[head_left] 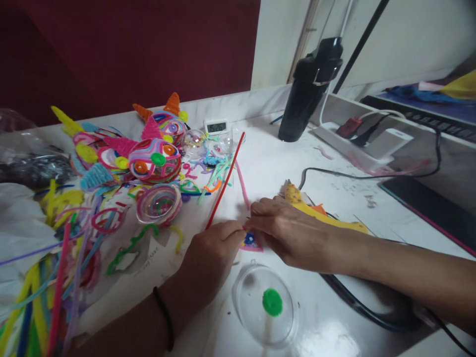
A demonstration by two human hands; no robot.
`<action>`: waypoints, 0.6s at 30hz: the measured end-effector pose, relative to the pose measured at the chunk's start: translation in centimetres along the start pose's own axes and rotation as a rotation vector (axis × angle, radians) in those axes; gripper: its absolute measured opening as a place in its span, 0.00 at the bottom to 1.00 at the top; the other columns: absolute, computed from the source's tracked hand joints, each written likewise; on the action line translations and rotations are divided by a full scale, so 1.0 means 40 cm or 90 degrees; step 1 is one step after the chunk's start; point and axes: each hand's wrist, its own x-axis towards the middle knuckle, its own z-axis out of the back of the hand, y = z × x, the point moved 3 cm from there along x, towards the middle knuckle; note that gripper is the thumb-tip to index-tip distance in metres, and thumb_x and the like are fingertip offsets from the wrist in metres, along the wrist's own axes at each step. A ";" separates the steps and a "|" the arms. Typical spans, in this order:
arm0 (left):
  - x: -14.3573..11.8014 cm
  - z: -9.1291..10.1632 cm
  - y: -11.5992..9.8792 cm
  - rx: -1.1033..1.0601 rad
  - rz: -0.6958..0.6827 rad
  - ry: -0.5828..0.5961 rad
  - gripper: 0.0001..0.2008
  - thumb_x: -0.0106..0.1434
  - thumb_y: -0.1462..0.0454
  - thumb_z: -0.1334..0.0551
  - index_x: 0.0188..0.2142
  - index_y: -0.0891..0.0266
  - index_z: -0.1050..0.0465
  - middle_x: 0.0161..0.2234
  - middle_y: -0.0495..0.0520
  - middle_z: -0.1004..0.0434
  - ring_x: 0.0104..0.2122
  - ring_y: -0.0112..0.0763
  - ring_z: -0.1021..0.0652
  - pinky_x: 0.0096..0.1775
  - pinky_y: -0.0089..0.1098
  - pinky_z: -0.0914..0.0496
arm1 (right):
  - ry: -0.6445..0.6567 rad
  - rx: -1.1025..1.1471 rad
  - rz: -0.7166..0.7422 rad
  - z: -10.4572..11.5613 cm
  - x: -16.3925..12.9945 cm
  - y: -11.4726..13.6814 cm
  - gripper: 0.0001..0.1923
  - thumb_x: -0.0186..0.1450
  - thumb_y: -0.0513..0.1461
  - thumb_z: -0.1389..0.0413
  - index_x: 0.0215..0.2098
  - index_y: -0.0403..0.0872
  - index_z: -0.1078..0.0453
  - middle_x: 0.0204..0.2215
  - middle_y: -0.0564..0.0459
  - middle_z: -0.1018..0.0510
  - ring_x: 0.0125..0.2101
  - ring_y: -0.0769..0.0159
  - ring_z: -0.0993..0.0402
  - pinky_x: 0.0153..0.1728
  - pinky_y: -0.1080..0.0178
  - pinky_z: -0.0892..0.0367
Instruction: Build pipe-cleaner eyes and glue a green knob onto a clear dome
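My left hand (217,250) is closed in a pinch. A long red pipe cleaner (226,178) rises at a slant from behind its fingers. My right hand (280,228) meets it fingertip to fingertip, also pinched; what its fingers hold is hidden. Just under the fingertips lies a small pink-edged piece with a blue centre (250,240), partly covered by my hands. A pink pipe cleaner (243,186) lies behind them. Nearer to me is a clear round plastic shell (247,317) with a fuzzy green disc (272,302) in it. Beside my right wrist rests a yellow glue gun (312,214).
Colourful pipe-cleaner fish heads (154,161), a clear bowl-shaped shell (158,204) and loose pipe cleaners (40,297) crowd the left. At the back stand a small digital clock (215,127) and a black bottle (307,94). A power strip (349,146), phone (427,210) and black cables lie right.
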 end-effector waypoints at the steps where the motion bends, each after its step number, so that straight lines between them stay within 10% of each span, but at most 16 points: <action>1: 0.000 0.000 0.000 0.001 0.003 0.005 0.11 0.66 0.72 0.47 0.39 0.64 0.25 0.37 0.55 0.22 0.36 0.31 0.22 0.39 0.30 0.25 | 0.005 0.001 -0.004 0.001 0.000 0.002 0.15 0.57 0.26 0.47 0.39 0.43 0.26 0.33 0.48 0.30 0.38 0.58 0.34 0.39 0.55 0.42; 18: -0.003 -0.005 0.001 0.011 0.000 0.000 0.12 0.67 0.70 0.48 0.38 0.63 0.25 0.37 0.54 0.22 0.35 0.29 0.22 0.40 0.29 0.25 | 0.059 0.003 -0.099 0.010 -0.002 0.046 0.14 0.58 0.25 0.47 0.39 0.42 0.27 0.38 0.45 0.26 0.41 0.57 0.32 0.47 0.52 0.40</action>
